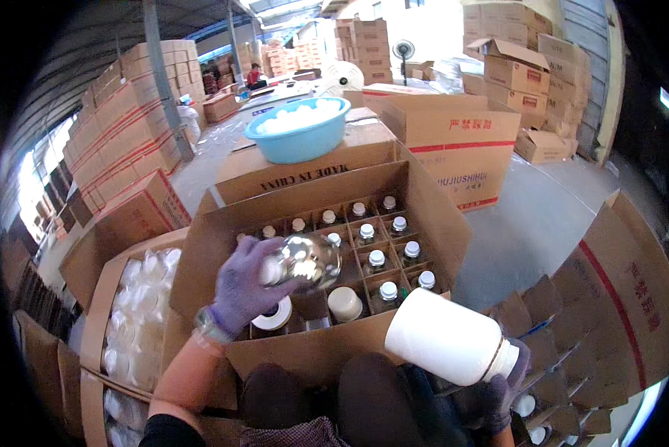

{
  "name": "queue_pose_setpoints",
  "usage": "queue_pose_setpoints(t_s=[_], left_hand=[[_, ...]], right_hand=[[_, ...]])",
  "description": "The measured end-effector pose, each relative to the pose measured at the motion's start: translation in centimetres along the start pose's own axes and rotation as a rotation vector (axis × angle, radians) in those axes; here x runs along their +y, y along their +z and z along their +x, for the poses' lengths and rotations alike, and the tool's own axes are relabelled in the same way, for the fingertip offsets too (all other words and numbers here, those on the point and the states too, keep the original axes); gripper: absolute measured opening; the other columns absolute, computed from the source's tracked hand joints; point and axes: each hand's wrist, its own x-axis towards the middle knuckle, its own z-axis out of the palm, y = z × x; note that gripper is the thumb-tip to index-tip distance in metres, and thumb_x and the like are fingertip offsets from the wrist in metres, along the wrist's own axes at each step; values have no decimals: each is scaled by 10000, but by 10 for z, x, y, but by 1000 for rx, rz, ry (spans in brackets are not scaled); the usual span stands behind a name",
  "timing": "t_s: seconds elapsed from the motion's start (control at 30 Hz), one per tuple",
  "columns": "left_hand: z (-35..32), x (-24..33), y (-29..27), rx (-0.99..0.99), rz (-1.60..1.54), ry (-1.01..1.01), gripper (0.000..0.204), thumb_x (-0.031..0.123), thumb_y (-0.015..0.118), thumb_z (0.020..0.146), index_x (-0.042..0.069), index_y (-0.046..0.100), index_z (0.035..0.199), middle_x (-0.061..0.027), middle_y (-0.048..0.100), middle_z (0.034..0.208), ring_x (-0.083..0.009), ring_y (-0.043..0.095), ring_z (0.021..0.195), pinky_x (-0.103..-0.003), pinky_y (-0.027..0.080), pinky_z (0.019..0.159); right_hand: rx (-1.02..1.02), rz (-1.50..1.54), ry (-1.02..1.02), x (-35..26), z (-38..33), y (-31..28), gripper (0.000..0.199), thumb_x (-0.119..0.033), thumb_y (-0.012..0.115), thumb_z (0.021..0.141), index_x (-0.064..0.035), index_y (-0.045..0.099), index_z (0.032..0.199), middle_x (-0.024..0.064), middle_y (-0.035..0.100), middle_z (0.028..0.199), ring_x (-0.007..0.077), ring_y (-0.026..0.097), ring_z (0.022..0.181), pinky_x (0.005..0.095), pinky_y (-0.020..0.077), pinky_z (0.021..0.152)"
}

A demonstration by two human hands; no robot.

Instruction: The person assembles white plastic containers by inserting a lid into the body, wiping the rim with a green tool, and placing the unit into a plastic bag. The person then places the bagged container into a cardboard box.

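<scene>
My left hand (249, 287), in a purple-grey glove, is closed around the white-capped end of a shiny, clear round bottle (311, 262). It holds the bottle tilted on its side above an open carton (275, 344) with cardboard dividers. Several clear bottles with white caps (376, 259) stand upright in the carton's compartments. A cream-coloured round cap or container (345, 304) and a white ring-shaped top (272, 313) show in the near row. At the lower right, my gloved right hand (498, 391) grips a large white plastic bottle (445, 337) near its neck. That bottle lies tilted, base toward the carton.
On cardboard beyond the carton sits a light blue basin (297, 141) filled with white pieces. A box of plastic-wrapped items (142, 313) stands at left, a divided carton (573, 328) at right. Stacked cartons (122, 123), a fan (404, 51) and a distant person (255, 77) are farther off.
</scene>
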Motion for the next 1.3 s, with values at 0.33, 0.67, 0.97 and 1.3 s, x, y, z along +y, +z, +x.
queue_pose_setpoints(t_s=[0.33,0.67,0.97,1.3], left_hand=[[-178,83,-124,-512,-389,-305,1287,453,921,650,-35,164,1569,-209,723,1000,-356,734,884,-423,577,768],[-383,34,-116,-601,-606,-540,719,353,847,806,108,550,1413,-166,569,1390,-295,615,1185,-450,508,1003],[-342,82,-40,5,-847,-598,509,323,756,904,-20,558,1224,-121,643,1134,-231,635,1071,-392,512,961],[-258,94,-76,170,-1109,-536,723,470,659,922,31,457,1460,-193,545,1424,-300,601,1250,-409,492,1027]], right_hand=[[-424,107,-13,-59,-28,76,781,-576,693,769,26,547,1245,103,599,1116,233,604,1063,368,476,941],[-973,-154,-82,-54,-70,151,509,-373,706,883,-3,616,1220,184,657,1176,330,641,1126,404,488,979],[-699,-78,403,36,-75,127,365,-274,527,1005,19,634,1194,165,670,1143,266,633,1056,364,481,958],[-598,-31,-631,-163,-58,132,618,-321,816,719,-46,602,1229,177,635,1127,383,635,1035,436,516,910]])
